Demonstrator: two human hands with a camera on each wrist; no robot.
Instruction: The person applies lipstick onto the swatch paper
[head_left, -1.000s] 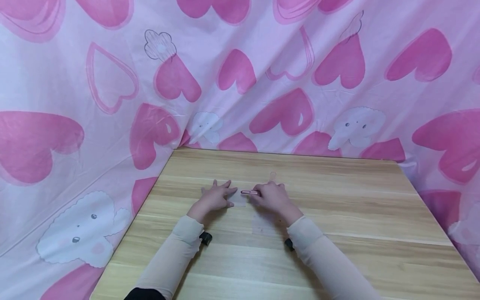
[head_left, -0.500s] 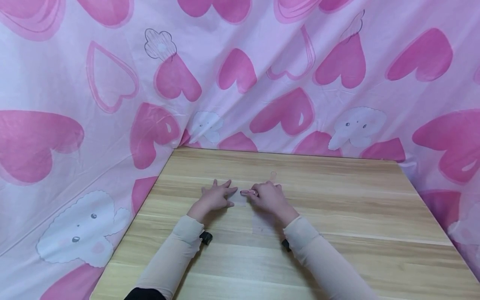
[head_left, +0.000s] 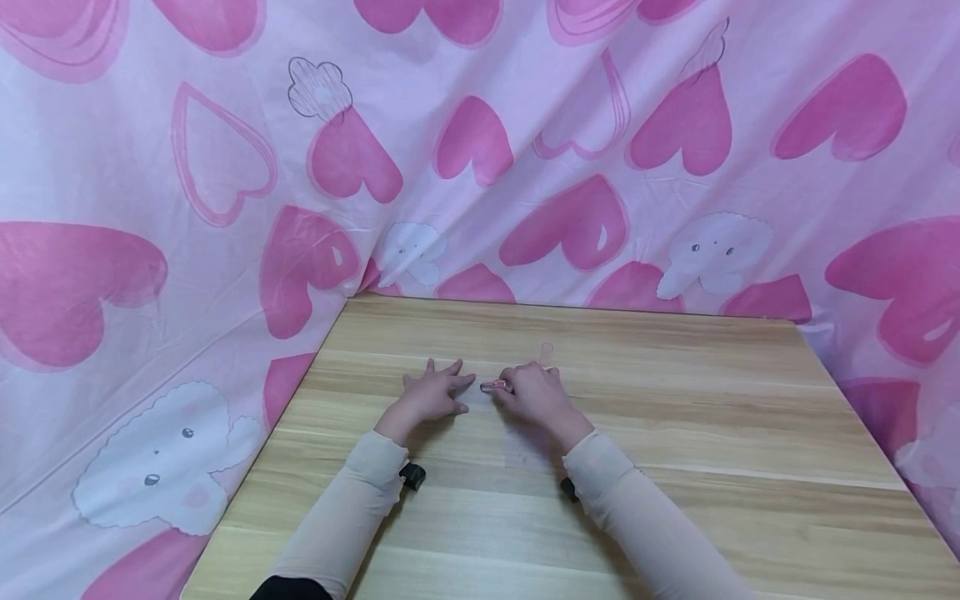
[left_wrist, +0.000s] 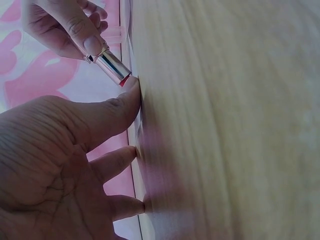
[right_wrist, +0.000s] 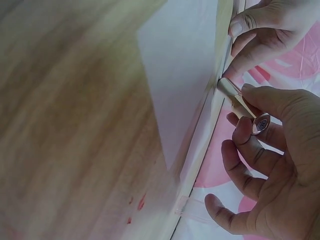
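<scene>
My right hand (head_left: pixel 538 393) pinches a lipstick (left_wrist: pixel 111 65) in a shiny metallic tube between thumb and fingers. Its red tip (left_wrist: pixel 125 80) points down toward a white sheet of paper (right_wrist: pixel 180 65) on the table. Spread wide, my left hand (head_left: pixel 431 393) rests its fingertips on the left part of that sheet, close beside the lipstick's end. In the right wrist view the lipstick's base (right_wrist: pixel 261 124) faces the camera, while the remaining fingers of the right hand curl loosely below it.
A transparent cap (head_left: pixel 547 353) lies on the wooden table (head_left: pixel 697 400) beyond the right hand. Red smears (right_wrist: pixel 141 201) show on a pale surface in the right wrist view. A pink heart-printed curtain (head_left: pixel 472 137) hangs behind the table and along its sides.
My right hand has shifted slightly left and toward me over the sheet, with the lipstick still pinched. The left hand has stayed in place.
</scene>
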